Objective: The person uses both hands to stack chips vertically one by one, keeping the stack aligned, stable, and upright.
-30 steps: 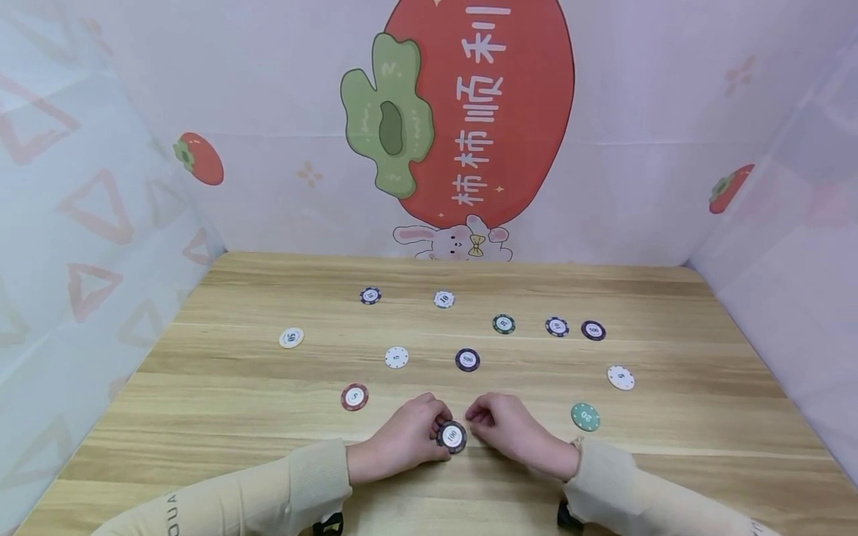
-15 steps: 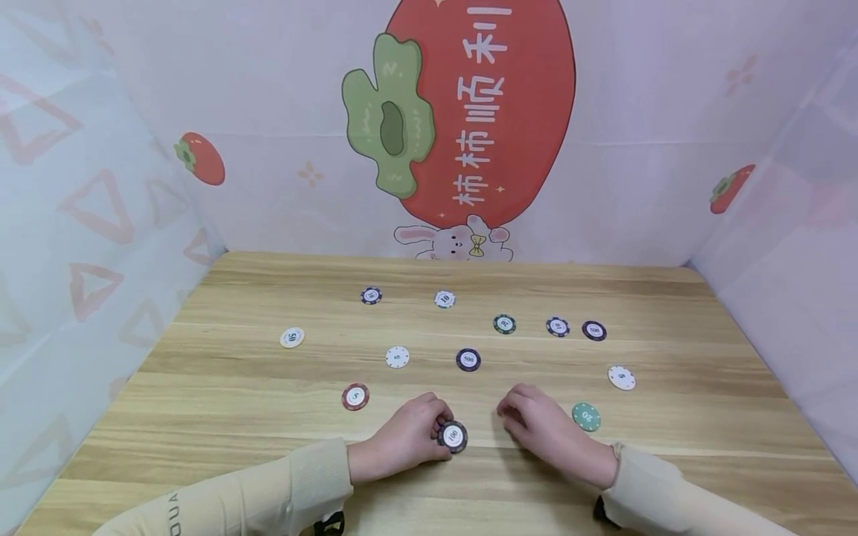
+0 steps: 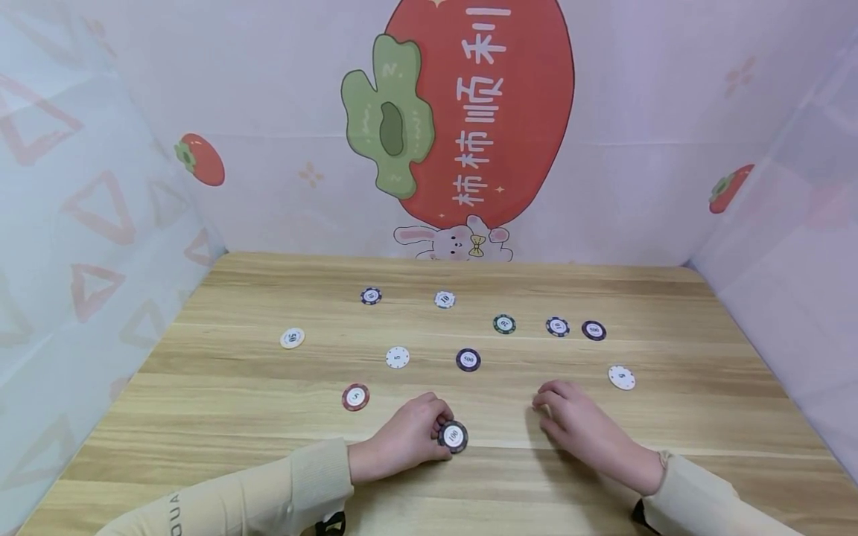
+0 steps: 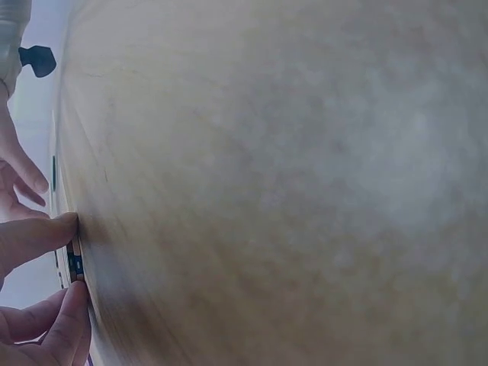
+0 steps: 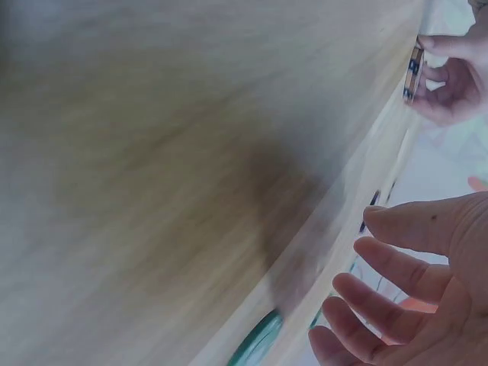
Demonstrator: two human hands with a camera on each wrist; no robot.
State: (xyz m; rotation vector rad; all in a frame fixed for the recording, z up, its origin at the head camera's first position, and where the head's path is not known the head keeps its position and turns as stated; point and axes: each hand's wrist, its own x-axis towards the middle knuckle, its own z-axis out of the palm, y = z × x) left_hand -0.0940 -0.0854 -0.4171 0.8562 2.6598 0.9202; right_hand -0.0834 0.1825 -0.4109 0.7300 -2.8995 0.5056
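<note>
My left hand (image 3: 405, 439) rests at the table's near middle and pinches a black poker chip (image 3: 453, 437) marked 100 between thumb and fingers. In the left wrist view, the chip's striped edge (image 4: 75, 263) shows between the fingertips; whether more than one chip is stacked there I cannot tell. My right hand (image 3: 590, 428) hovers over the table to the right, holding nothing, its fingers spread and slightly bent. A green chip (image 5: 257, 339) lies just beyond its fingers in the right wrist view; in the head view the hand covers it.
Several more chips lie flat and scattered: a red 5 (image 3: 355, 397), a dark 500 (image 3: 468, 359), a white 5 (image 3: 398, 357), a white 50 (image 3: 292, 338) and a white chip (image 3: 621, 377) at right. Others lie farther back on the wooden table (image 3: 221, 417). Printed cloth walls surround it.
My right hand has moved away from the black chip to the right, its fingers loosening, and now hides the green 20 chip in the head view. My left hand has stayed put.
</note>
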